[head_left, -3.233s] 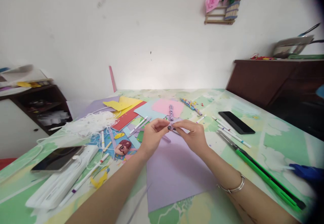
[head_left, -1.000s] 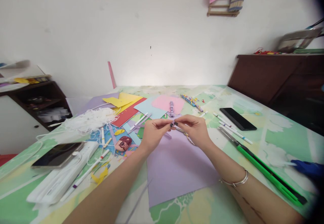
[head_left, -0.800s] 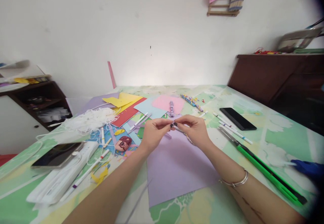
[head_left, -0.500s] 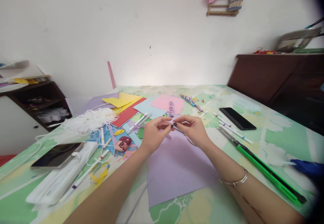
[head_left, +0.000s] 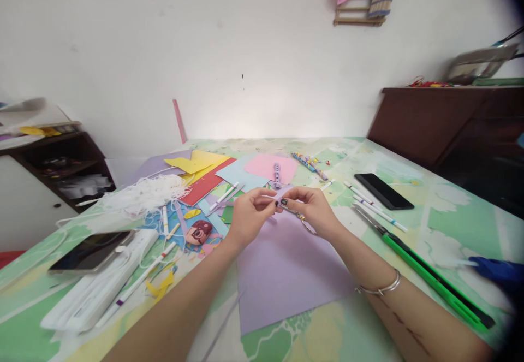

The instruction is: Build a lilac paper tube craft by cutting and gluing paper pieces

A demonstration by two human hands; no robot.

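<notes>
My left hand (head_left: 254, 213) is closed in a pinch above the purple sheet (head_left: 295, 274), with a small purple paper strip (head_left: 273, 219) showing under its fingertips. Close by, my right hand (head_left: 311, 209) grips what look like small metal scissors (head_left: 302, 218), their looped handles lying under the palm. The fingertips of both hands nearly meet, and the fingers partly cover the paper and the blades. Just beyond them stands a small purple paper roll with dark marks (head_left: 277, 176), near a pink paper piece (head_left: 258, 164).
A green utility knife (head_left: 434, 274), blade out, lies at right near markers (head_left: 376, 208) and a black phone (head_left: 383, 191). At left are tangled white string (head_left: 143, 193), coloured paper (head_left: 208, 184), another phone (head_left: 92, 250) and a white power strip (head_left: 98, 285). Decorated paper sticks (head_left: 309, 164) lie at the back.
The scissors in my right hand have turned slightly, so more of their metal and looped handle shows. My left hand has barely moved, still pinching.
</notes>
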